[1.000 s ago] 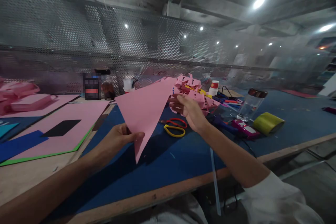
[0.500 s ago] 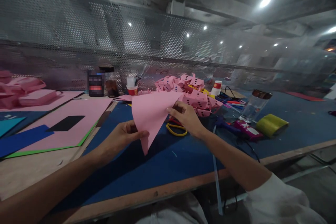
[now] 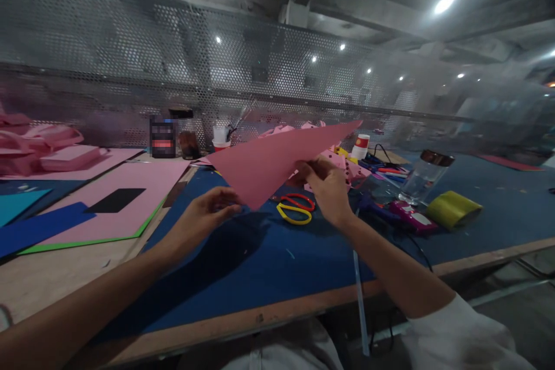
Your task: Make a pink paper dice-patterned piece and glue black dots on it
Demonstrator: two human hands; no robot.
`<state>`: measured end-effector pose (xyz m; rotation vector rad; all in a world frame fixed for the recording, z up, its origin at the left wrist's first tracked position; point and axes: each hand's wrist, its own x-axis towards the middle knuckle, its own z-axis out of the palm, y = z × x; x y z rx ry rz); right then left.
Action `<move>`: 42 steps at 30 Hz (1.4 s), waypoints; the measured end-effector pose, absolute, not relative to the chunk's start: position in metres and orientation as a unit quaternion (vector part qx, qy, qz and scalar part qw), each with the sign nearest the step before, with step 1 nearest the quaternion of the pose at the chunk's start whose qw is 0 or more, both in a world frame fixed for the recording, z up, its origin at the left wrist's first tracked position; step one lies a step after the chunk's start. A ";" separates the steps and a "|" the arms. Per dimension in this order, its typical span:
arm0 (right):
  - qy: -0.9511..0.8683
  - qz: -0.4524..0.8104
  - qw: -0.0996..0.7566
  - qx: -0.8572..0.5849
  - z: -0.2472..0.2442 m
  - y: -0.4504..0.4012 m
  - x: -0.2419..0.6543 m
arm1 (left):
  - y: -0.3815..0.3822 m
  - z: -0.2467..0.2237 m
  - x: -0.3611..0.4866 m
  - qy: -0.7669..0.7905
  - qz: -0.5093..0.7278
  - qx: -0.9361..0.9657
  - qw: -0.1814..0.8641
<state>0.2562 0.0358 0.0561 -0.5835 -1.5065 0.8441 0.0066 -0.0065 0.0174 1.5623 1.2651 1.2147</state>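
Observation:
A sheet of pink paper (image 3: 269, 162) is held up over the blue work mat, its pointed lower corner hanging down. My right hand (image 3: 327, 188) pinches the sheet at its lower right edge between thumb and fingers. Just left of the lower corner is my left hand (image 3: 212, 211), its fingers loosely bent and apart, with nothing visible in it. Under the sheet lie scissors with red and yellow handles (image 3: 295, 214); their blades are mostly hidden. Behind the paper, partly covered, is a pile of pink paper shapes with dark dots (image 3: 355, 170).
On the left are pink sheets (image 3: 160, 176), a blue strip (image 3: 43, 228) and a black piece (image 3: 116, 200). To the right stand a glass jar (image 3: 422, 176), a yellow roll (image 3: 453, 210) and a magenta tool (image 3: 411, 217). A paper cup (image 3: 361, 146) is behind.
The pink sheet has unfolded from a curled cone into a flatter, wider shape and risen toward the right. My left hand has let go of it; the scissors show more.

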 end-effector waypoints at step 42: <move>-0.842 -0.322 0.366 -0.230 0.044 0.015 0.259 | -0.035 0.054 0.004 0.356 0.571 0.732 0.102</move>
